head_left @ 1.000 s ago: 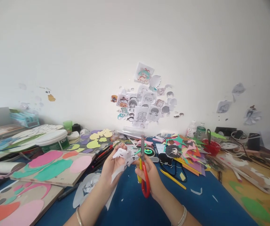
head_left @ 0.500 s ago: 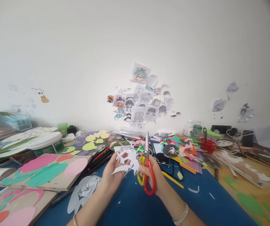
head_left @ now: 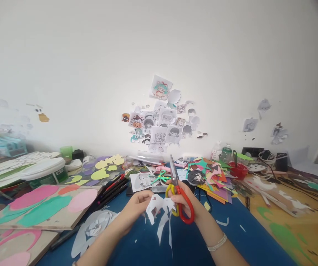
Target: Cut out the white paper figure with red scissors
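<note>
Between my two hands hangs a piece of white cut paper [head_left: 155,210] with holes and long dangling strips. My left hand [head_left: 136,210] pinches its left side. My right hand [head_left: 188,203] holds scissors [head_left: 186,207] with one red and one yellow handle loop, blades closed and pointing up and away. The fingers of that hand also seem to touch the paper's right edge. Behind the paper lie a sheet with a grey printed figure [head_left: 142,181] and small green scissors [head_left: 160,178]. A paper cutout of a dark-haired head [head_left: 195,177] lies to the right.
A blue mat [head_left: 148,247] covers the table's middle, with small paper scraps on it. Left are boards with coloured paper shapes [head_left: 48,207], black pens [head_left: 114,192] and a white-lidded tub [head_left: 44,170]. Coloured paper scraps [head_left: 217,181] and a red bowl [head_left: 238,170] are right.
The white paper has turned from lying across my left palm to hanging down between my hands. My left fingers have closed on it, and the scissors have tilted leftward at the tip.
</note>
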A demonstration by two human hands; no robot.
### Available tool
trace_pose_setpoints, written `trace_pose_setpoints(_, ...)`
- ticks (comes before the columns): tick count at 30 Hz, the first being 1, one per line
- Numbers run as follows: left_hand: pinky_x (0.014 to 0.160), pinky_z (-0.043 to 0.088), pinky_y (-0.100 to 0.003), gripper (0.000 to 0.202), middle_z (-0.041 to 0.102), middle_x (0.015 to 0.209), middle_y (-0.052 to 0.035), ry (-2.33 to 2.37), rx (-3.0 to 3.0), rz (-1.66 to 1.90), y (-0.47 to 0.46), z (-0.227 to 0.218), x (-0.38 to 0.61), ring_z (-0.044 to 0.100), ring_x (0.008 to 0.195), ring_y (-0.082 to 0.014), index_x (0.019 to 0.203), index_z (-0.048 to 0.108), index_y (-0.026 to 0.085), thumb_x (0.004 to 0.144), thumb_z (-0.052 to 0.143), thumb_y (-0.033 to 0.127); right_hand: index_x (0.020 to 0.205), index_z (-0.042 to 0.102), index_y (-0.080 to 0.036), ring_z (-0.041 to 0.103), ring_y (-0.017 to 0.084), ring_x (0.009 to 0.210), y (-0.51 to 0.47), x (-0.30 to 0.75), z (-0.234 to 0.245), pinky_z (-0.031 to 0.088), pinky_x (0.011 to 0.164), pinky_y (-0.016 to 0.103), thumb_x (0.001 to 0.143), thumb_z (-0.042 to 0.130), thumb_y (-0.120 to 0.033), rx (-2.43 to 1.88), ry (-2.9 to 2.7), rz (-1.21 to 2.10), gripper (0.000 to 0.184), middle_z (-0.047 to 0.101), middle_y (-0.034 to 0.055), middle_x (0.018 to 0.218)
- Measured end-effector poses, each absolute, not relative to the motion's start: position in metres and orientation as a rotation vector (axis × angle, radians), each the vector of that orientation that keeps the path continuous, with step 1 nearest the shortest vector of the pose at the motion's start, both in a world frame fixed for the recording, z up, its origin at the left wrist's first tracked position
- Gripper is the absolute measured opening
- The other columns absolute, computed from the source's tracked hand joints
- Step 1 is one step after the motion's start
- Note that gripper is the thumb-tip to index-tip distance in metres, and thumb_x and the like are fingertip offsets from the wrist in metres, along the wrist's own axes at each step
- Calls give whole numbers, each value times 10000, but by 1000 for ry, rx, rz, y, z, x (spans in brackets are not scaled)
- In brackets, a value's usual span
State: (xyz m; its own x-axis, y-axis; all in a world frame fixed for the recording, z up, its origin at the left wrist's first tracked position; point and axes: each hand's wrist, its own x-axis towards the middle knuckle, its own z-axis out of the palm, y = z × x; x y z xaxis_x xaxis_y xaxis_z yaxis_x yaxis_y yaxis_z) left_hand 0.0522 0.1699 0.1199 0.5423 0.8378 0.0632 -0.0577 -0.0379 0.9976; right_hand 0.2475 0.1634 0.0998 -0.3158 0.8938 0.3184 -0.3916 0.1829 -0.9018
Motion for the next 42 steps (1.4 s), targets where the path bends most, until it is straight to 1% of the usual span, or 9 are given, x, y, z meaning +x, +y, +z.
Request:
trace_pose_setpoints(7, 528, 361, -235, 503, 645, 606, -42, 758, 1546, 824, 173, 118, 50, 517, 549, -146, 637, 609, 157, 761, 477, 627, 1049, 553, -197, 391, 79, 503, 158, 248, 108, 311, 456, 195, 618, 690, -227, -630, -1380, 1386, 453, 487, -43, 648)
trace_pose_setpoints(10, 539, 356, -230, 456, 615, 614, -30, 722, 1681, 757, 174, 114, 52, 507, 560, -137, 637, 606, 153, 752, 529, 587, 1024, 566, -197, 388, 75, 496, 159, 252, 108, 315, 462, 196, 623, 694, -221, -708, -1402, 1375, 421, 485, -44, 649)
trace_pose_setpoints(13, 569, 352, -234, 425, 589, 632, -22, 696, 1820, 693, 172, 108, 56, 497, 588, -134, 646, 596, 150, 789, 509, 542, 1011, 573, -192, 390, 71, 488, 164, 258, 107, 310, 465, 192, 608, 699, -217, -762, -1383, 1366, 423, 497, -42, 640)
trace_pose_setpoints(17, 527, 308, -235, 411, 457, 547, 31, 798, 1928, 691, 170, 98, 63, 435, 544, -121, 564, 476, 178, 792, 498, 520, 998, 564, -184, 369, 60, 488, 168, 264, 105, 276, 460, 176, 610, 693, -203, -788, -1346, 1349, 409, 507, -39, 639)
trace_pose_setpoints(19, 530, 325, -236, 402, 416, 540, 46, 833, 1924, 681, 170, 94, 65, 467, 548, -130, 554, 415, 192, 789, 496, 508, 992, 560, -181, 359, 54, 482, 168, 264, 105, 264, 455, 172, 615, 696, -207, -794, -1347, 1342, 402, 505, -42, 633)
trace_pose_setpoints(23, 556, 383, -255, 375, 393, 541, 56, 902, 1881, 662, 173, 90, 66, 584, 591, -180, 565, 373, 205, 787, 479, 489, 1029, 551, -180, 356, 48, 450, 167, 262, 106, 265, 437, 178, 624, 708, -242, -801, -1352, 1362, 439, 501, -48, 626)
trace_pose_setpoints(32, 567, 417, -256, 357, 515, 582, 21, 933, 1874, 571, 176, 90, 65, 582, 612, -171, 618, 433, 192, 792, 448, 504, 1030, 574, -203, 403, 66, 498, 166, 264, 107, 323, 471, 192, 630, 743, -269, -854, -1299, 1306, 439, 507, -43, 661)
trace_pose_setpoints(38, 572, 412, -249, 343, 499, 573, 35, 953, 1914, 560, 177, 87, 65, 583, 602, -161, 632, 432, 191, 809, 429, 485, 1030, 567, -200, 405, 62, 479, 167, 264, 107, 316, 465, 202, 612, 758, -283, -880, -1283, 1308, 466, 510, -49, 644)
trace_pose_setpoints(42, 556, 399, -242, 337, 534, 596, 25, 964, 1945, 574, 181, 82, 62, 581, 601, -157, 679, 473, 185, 829, 402, 479, 1012, 552, -200, 420, 61, 480, 165, 264, 111, 330, 480, 209, 597, 763, -278, -899, -1258, 1314, 471, 521, -54, 655)
